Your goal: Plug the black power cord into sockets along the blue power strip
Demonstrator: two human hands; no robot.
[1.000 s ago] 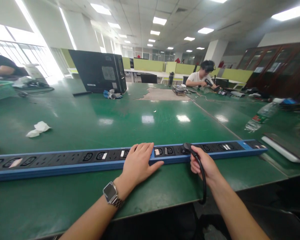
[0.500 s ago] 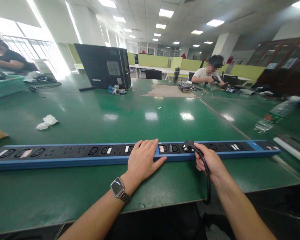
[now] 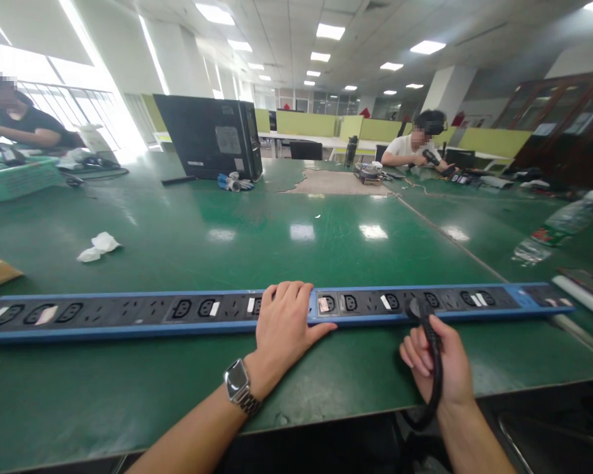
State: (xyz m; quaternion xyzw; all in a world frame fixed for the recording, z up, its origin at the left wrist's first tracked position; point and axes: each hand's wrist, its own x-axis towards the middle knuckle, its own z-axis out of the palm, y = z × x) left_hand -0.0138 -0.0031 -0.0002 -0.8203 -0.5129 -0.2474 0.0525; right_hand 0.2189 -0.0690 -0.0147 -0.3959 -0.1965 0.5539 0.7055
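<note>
A long blue and black power strip (image 3: 237, 332) with rows of sockets lies across the near part of the green table. My left hand (image 3: 285, 315) grips it near the middle, fingers curled over the far edge and thumb stretched along the near side. In my right hand (image 3: 442, 362) is a black power plug (image 3: 417, 308), pinched with its thick cord (image 3: 435, 375) looping down past the palm. The plug head overlaps the right half of the strip in view, between two sockets. Its pins are hidden, and I cannot tell whether it touches the strip.
Crumpled white tissue (image 3: 99, 246) lies beyond the strip at left. A black computer case (image 3: 207, 138) with gloves (image 3: 236, 182) beside it stands farther back. A green basket (image 3: 24, 181) is far left, a plastic bottle (image 3: 553, 227) at right. Two people sit across the table.
My right hand has moved right and nearer to me with the plug, whose head has turned so its pins no longer show. My left hand keeps its place on the strip. The view has shifted slightly.
</note>
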